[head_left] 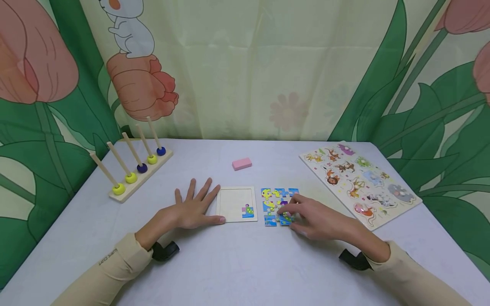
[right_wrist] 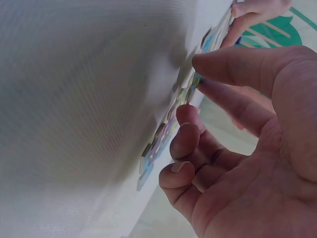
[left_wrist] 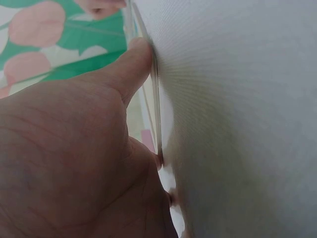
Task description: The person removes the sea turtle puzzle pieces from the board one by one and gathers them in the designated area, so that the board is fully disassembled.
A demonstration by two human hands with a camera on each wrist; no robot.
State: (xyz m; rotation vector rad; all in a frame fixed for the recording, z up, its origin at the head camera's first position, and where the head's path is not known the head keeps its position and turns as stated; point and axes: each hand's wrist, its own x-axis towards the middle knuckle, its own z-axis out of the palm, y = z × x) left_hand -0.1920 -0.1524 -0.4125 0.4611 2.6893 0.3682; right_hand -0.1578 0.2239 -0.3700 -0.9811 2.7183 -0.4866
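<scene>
A square wooden puzzle tray point(head_left: 233, 206) lies mid-table, with a small patch of joined puzzle pieces point(head_left: 248, 211) in its lower right corner. My left hand point(head_left: 193, 209) is spread beside it, fingers straight, with thumb and index fingertip touching its left edge. Right of the tray, colourful jigsaw pieces point(head_left: 268, 206) are laid out in a loose block. Over the block's lower right, my right hand point(head_left: 315, 216) has thumb and index finger on a blue-green puzzle piece point(right_wrist: 196, 80), pinching it at its edges. Its other fingers curl loosely, hiding part of the block.
A pink eraser-like block point(head_left: 242, 164) lies behind the tray. At the left stands a wooden peg rack point(head_left: 141, 176) with yellow and dark blue beads. An animal peg-puzzle board point(head_left: 357, 182) lies at the right. A printed curtain point(head_left: 245, 85) hangs beyond the table.
</scene>
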